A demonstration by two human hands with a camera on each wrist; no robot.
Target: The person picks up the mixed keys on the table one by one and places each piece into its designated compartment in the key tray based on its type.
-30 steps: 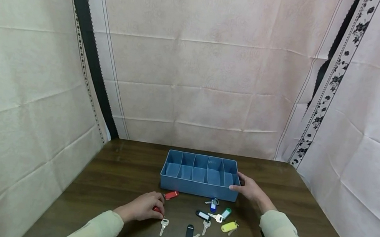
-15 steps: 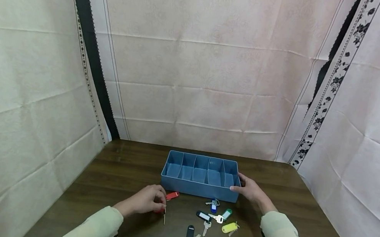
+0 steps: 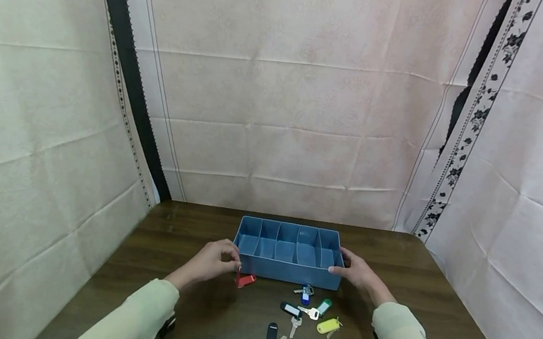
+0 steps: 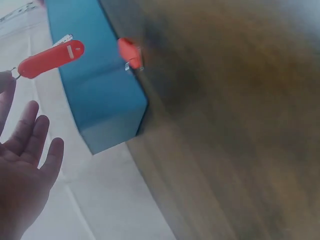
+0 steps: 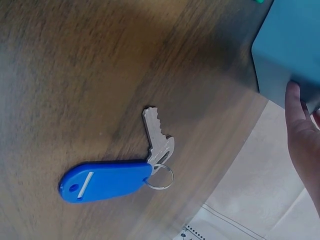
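My left hand (image 3: 214, 260) pinches the ring of a red key tag (image 4: 50, 59) between thumb and forefinger, its other fingers spread. The tag hangs with its key mostly hidden behind it, at the front left corner of a blue divided box (image 3: 281, 270). A second red key tag (image 3: 247, 281) lies on the table by the box's front wall. My right hand (image 3: 359, 270) grips the right end of the box, thumb on the front wall and fingers around the side. The box's several compartments show nothing inside.
In front of the box lie key tags with keys: blue (image 3: 305, 296), green (image 3: 324, 306), yellow (image 3: 328, 325) and two black ones (image 3: 290, 309). A blue key tag (image 5: 107, 181) with a key shows large in the right wrist view. Pale cloth (image 3: 275, 137) hangs behind the table.
My left hand has picked up the red key tag with its key from the table and carried it up and away from me to the box's left corner. The right hand stays in place.
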